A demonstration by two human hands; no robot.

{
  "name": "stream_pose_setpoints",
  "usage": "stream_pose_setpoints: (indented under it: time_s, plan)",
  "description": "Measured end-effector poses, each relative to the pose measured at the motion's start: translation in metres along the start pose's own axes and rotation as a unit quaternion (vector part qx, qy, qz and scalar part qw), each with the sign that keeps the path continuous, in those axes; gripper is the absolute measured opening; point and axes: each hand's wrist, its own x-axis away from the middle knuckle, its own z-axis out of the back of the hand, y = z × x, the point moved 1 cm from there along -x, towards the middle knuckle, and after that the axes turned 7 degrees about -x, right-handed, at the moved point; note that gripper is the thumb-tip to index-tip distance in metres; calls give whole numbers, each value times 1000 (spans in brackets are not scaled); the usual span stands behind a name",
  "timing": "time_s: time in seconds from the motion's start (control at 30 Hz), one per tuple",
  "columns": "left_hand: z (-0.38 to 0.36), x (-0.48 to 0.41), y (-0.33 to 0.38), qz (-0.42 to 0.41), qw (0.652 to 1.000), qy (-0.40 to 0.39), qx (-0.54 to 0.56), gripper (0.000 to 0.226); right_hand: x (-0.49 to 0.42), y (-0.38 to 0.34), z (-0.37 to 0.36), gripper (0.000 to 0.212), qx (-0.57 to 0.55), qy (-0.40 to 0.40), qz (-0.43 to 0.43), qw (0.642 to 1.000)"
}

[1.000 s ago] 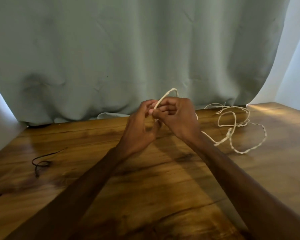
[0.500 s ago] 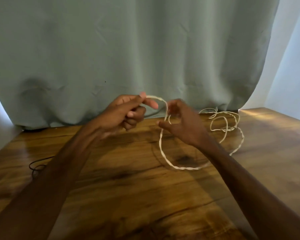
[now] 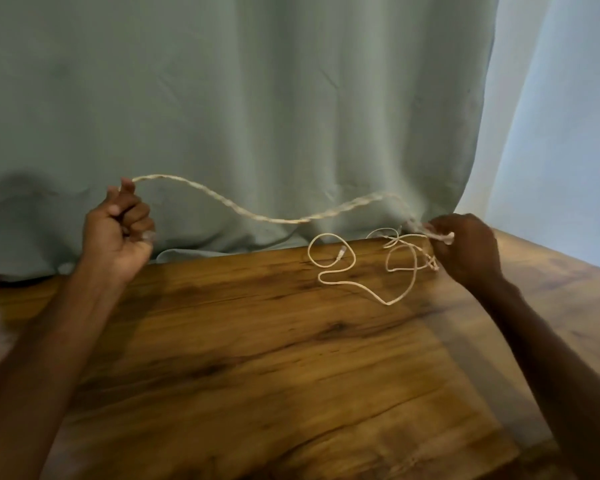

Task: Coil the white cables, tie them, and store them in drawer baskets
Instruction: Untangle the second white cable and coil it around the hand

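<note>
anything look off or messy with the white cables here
Yes: the white cable lies in loose, tangled loops on the wooden table by the right hand, not coiled. A twisted stretch sags between left hand and right hand. No damage shows.

Over the near and left of the table (image 3: 257, 393) a hand could pass freely, but the white cable (image 3: 274, 220) sags in mid-air across the back, its loose loops (image 3: 389, 303) litter the far right, and the curtain (image 3: 257, 98) walls the rear.
</note>
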Motion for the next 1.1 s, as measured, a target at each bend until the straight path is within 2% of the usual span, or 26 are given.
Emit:
stream_pose_setpoints:
  time_s: [0.07, 0.2, 0.27, 0.33, 0.4, 0.43, 0.5, 0.6, 0.7, 0.77, 0.83, 0.97, 1.1]
  plan:
    - [16, -3, 0, 0, 999, 32, -18, 11, 2, 36, -1, 16, 8, 8, -56, 998]
    - [40, -6, -9, 17, 997, 73, -6, 13, 23, 88, -18, 24, 26, 32, -177, 983]
    - [37, -3, -20, 36, 996, 74, -25, 13, 28, 98, -32, 27, -2, 28, -241, 970]
    - [26, 1, -33, 57, 995, 57, -51, 8, 26, 113, -53, 29, -54, -11, -255, 965]
    - [15, 6, -47, 75, 994, 46, -57, 8, 23, 98, -62, 32, -92, 1, -242, 966]
    - [11, 8, -54, 83, 994, 46, -59, 15, 21, 78, -60, 30, -113, 4, -234, 966]
    - [4, 11, -67, 98, 992, 46, -71, 31, 12, 42, -56, 29, -135, 27, -198, 970]
    - [-10, 18, -84, 109, 989, 22, -97, 28, -7, 1, -57, 20, -204, 75, -146, 965]
    - [-26, 29, -100, 117, 981, -8, -157, 33, -27, -32, -54, 27, -258, 135, -81, 953]
    - [-40, 39, -109, 110, 969, -31, -219, 37, -43, -62, -47, 26, -268, 176, 14, 947]
    - [-58, 48, -117, 111, 956, -58, -267, 42, -58, -98, -40, 24, -274, 182, 138, 934]
    - [-87, 59, -120, 99, 955, -84, -266, 60, -63, -166, -45, 25, -263, 78, 293, 916]
    - [-93, 58, -106, 52, 945, -60, -318, 74, -38, -195, -73, 26, -194, -101, 337, 916]
